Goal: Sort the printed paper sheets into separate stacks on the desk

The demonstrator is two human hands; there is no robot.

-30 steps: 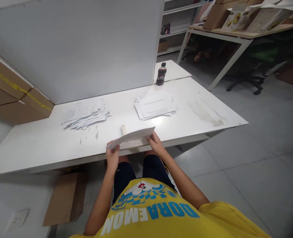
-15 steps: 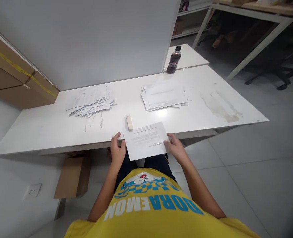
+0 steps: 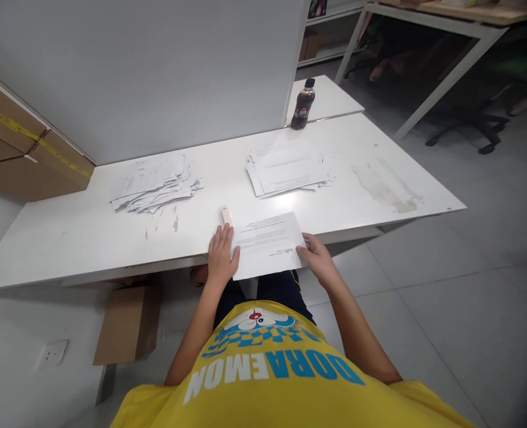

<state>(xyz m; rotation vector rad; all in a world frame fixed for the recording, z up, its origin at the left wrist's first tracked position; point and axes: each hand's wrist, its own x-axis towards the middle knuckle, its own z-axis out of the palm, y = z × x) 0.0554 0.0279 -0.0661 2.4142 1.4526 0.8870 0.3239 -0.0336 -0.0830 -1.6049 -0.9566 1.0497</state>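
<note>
A printed sheet of paper (image 3: 266, 246) with "svb" on it lies over the front edge of the white table, its near part jutting past the edge. My right hand (image 3: 319, 258) pinches the sheet's right edge between thumb and fingers. My left hand (image 3: 221, 252) lies flat with fingers stretched forward, thumb at the sheet's left edge. Under its fingertips is a small cream-coloured oblong object (image 3: 226, 214), partly covered; I cannot make out its kind. Beyond the sheet rests a pile of papers (image 3: 290, 169), and to the left a messier paper pile (image 3: 151, 184).
A dark cola bottle (image 3: 303, 106) stands at the back of the white table (image 3: 219, 175), beside a grey panel (image 3: 156, 71). Cardboard boxes (image 3: 31, 172) are at the left, and another box (image 3: 123, 327) is below the table. A wheeled chair (image 3: 473, 128) stands at the right.
My left hand has moved forward and right from beside the paper onto the cream object, its fingers now stretched out. My right hand keeps hold of the sheet. The view has shifted slightly.
</note>
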